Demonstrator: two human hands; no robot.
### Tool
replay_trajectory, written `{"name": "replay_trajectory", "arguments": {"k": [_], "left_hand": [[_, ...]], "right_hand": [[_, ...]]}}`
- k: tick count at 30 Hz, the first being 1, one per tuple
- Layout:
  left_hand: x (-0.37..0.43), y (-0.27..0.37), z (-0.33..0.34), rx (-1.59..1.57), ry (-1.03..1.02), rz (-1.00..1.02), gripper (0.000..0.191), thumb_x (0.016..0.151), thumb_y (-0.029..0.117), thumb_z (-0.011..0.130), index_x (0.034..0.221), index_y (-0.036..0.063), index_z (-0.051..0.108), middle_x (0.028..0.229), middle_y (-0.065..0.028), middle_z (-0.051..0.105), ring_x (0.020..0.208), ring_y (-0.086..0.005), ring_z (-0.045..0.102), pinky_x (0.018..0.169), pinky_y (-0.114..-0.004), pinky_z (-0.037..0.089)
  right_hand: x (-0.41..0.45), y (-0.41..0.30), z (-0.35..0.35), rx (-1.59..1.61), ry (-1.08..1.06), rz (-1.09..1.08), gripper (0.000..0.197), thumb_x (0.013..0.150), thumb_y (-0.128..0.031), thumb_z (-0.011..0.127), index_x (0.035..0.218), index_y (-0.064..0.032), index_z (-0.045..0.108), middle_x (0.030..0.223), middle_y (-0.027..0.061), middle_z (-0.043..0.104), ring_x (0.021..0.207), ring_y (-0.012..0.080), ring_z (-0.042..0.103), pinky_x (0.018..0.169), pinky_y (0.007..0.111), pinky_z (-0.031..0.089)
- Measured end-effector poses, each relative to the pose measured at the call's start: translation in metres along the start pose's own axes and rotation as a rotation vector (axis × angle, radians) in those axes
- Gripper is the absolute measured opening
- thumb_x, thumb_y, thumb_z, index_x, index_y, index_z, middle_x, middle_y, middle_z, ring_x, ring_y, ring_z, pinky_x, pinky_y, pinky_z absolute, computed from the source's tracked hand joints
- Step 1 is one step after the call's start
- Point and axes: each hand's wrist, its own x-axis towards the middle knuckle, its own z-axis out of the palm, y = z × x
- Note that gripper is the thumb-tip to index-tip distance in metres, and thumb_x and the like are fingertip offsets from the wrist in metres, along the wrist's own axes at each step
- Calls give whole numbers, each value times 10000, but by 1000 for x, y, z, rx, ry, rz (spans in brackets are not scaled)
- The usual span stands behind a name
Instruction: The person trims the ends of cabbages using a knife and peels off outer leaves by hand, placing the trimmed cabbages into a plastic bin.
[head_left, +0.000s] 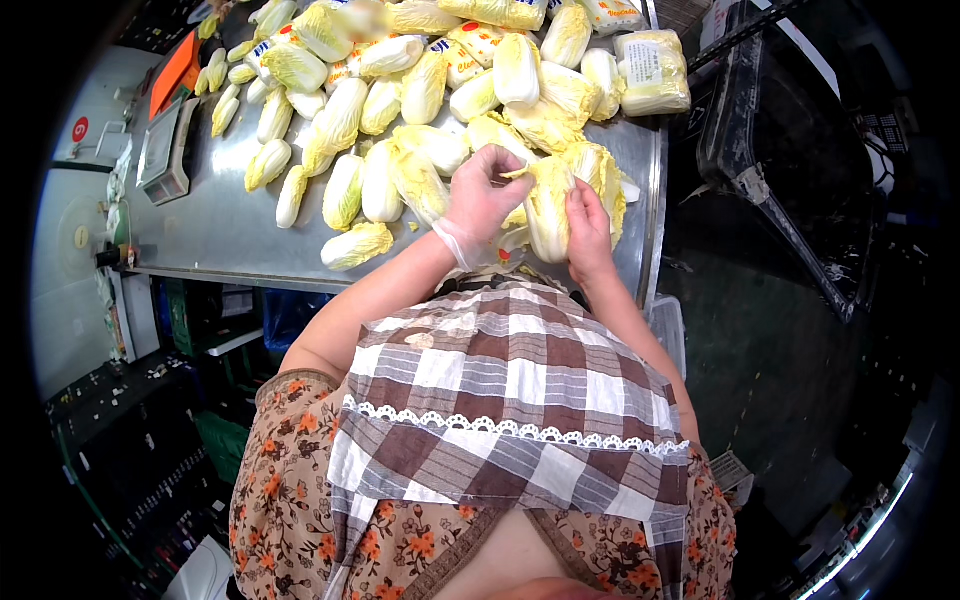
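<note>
A napa cabbage (550, 214) with pale yellow leaves is held upright near the table's front edge. My right hand (589, 234) grips it along its right side, thumb on the leaves. My left hand (484, 196), in a thin clear glove, pinches a strip of yellow leaf at the cabbage's upper left. More napa cabbages lie around my hands, among them a leafy one (600, 176) just behind my right hand and a long one (420, 184) left of my left hand. A small cabbage (357, 246) rests by the front edge.
A stainless steel table (225, 225) carries the heap of cabbages and several printed plastic bags (472, 41). One wrapped, labelled cabbage pack (652, 73) sits at the right corner. On the left stand a weighing scale (166, 154) and an orange object (174, 75). A black-framed bin (787, 150) is at right.
</note>
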Motion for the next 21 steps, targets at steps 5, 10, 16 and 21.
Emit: {"name": "replay_trajectory", "arguments": {"k": [5,10,16,21], "left_hand": [[5,-6,-3,-191,68,35,297,780,-4,673,1038,27,528,939,-21,534,796,-85,541,685,-233,487],[11,-19,-16,-321,119,-106,337,779,28,670,1081,4,524,1061,-84,519,881,-133,546,758,-265,488],[0,1,-9,503,-42,481,485,840,176,653,1245,-19,472,1122,-159,507,994,-214,507,873,-343,447],[-12,2,17,-217,-376,46,694,882,227,622,1428,12,252,1327,-145,438,1230,-200,425,998,-338,394]], "right_hand": [[5,-7,1,144,135,36,376,998,-254,457,1264,12,475,1157,104,589,1000,158,588,867,288,489],[20,-16,-20,575,124,196,607,985,-525,276,1353,-64,416,1222,170,569,1029,284,609,877,430,514],[17,-21,-10,394,107,67,471,990,-360,450,1338,-44,420,1239,135,550,1060,222,573,882,364,503],[9,-16,12,-69,105,-105,402,948,-221,554,1287,-23,464,1174,91,547,1033,171,528,870,282,454]]}}
